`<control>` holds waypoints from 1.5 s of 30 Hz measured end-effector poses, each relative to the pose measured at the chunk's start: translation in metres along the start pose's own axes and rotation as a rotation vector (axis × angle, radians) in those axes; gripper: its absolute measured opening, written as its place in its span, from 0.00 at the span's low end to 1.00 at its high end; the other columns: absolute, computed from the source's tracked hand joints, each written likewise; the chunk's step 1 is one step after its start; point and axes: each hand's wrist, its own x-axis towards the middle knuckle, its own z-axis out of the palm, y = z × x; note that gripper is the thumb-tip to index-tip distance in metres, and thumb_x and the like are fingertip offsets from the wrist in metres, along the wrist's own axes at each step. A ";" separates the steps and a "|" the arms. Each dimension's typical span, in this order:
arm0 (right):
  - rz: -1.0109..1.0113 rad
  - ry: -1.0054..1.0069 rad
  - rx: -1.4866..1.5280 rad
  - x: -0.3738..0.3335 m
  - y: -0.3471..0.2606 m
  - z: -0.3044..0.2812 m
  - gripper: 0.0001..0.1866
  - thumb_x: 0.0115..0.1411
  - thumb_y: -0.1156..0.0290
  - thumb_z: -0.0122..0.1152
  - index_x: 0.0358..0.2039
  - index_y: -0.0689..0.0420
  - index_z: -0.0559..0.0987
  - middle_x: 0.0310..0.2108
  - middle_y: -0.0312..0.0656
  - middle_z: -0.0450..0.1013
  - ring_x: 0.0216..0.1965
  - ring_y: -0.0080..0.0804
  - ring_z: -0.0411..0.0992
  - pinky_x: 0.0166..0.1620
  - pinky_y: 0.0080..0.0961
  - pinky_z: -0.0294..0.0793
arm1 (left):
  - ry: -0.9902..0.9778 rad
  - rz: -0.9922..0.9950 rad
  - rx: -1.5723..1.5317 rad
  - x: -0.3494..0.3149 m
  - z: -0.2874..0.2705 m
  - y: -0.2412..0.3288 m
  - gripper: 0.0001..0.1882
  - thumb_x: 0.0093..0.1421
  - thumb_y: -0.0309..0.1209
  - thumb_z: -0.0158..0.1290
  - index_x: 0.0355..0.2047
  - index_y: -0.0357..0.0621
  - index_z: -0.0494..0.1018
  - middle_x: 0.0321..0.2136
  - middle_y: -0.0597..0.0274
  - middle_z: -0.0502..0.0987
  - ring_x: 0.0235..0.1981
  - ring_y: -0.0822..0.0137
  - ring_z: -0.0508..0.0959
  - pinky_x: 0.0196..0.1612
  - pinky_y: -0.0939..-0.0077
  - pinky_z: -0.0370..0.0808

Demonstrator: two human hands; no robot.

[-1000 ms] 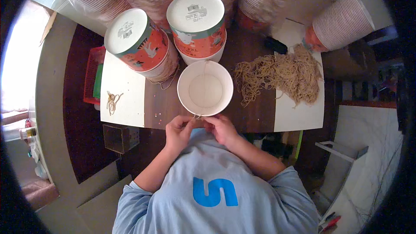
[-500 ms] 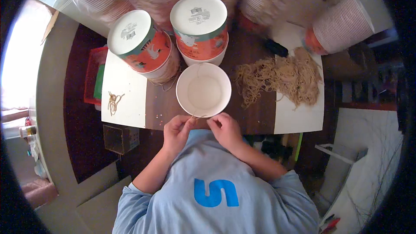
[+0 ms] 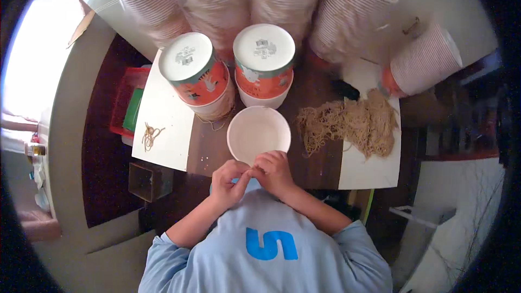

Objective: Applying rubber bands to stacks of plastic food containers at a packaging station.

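Two nearly closed pinches are made by the bare left hand (image 3: 226,185) and right hand (image 3: 274,176) beside a round white paper tub (image 3: 259,134), probably for precision; what is held cannot be told.

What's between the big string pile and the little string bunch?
In the head view, an open white tub sits between them, with tabletop either side.

The right hand (image 3: 275,175) has closed its gap to the left hand (image 3: 227,184): their fingertips now meet, and its fingers overlap the near rim of the white bucket (image 3: 259,130). The view has tipped, showing more of the far bucket stacks (image 3: 211,8).
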 end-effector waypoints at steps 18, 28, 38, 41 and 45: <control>0.238 -0.348 -0.321 0.078 0.061 -0.054 0.12 0.51 0.67 0.55 0.36 0.55 0.75 0.32 0.49 0.72 0.33 0.51 0.72 0.37 0.44 0.71 | 0.101 -0.163 -0.006 0.002 -0.042 -0.019 0.10 0.56 0.32 0.54 0.32 0.37 0.75 0.34 0.57 0.74 0.37 0.68 0.74 0.39 0.73 0.72; -0.368 -0.024 0.334 0.108 -0.077 -0.104 0.29 0.50 0.78 0.51 0.56 0.63 0.62 0.55 0.53 0.61 0.57 0.47 0.60 0.59 0.35 0.55 | 0.313 -0.035 -0.369 0.030 -0.113 0.003 0.60 0.41 0.63 0.58 0.62 0.36 0.44 0.58 0.51 0.56 0.61 0.59 0.54 0.61 0.61 0.53; -0.277 0.022 0.386 0.219 -0.049 -0.024 0.32 0.57 0.70 0.51 0.60 0.63 0.54 0.60 0.55 0.53 0.61 0.48 0.52 0.62 0.34 0.50 | 0.448 0.081 0.185 0.135 -0.142 -0.047 0.60 0.41 0.41 0.66 0.63 0.41 0.34 0.57 0.44 0.57 0.57 0.55 0.62 0.56 0.64 0.62; -0.292 0.129 0.306 0.216 -0.041 -0.019 0.30 0.57 0.69 0.51 0.58 0.63 0.56 0.55 0.58 0.60 0.56 0.51 0.59 0.58 0.36 0.58 | 0.355 0.056 0.049 0.138 -0.125 -0.079 0.57 0.42 0.39 0.66 0.62 0.37 0.38 0.56 0.47 0.59 0.56 0.60 0.63 0.55 0.67 0.63; -0.026 -0.090 -0.051 0.187 -0.035 -0.026 0.19 0.55 0.69 0.54 0.47 0.58 0.70 0.35 0.51 0.72 0.37 0.47 0.71 0.42 0.38 0.70 | 0.316 -0.004 0.169 0.128 -0.119 -0.111 0.58 0.36 0.43 0.67 0.60 0.34 0.44 0.53 0.42 0.62 0.56 0.50 0.62 0.56 0.62 0.61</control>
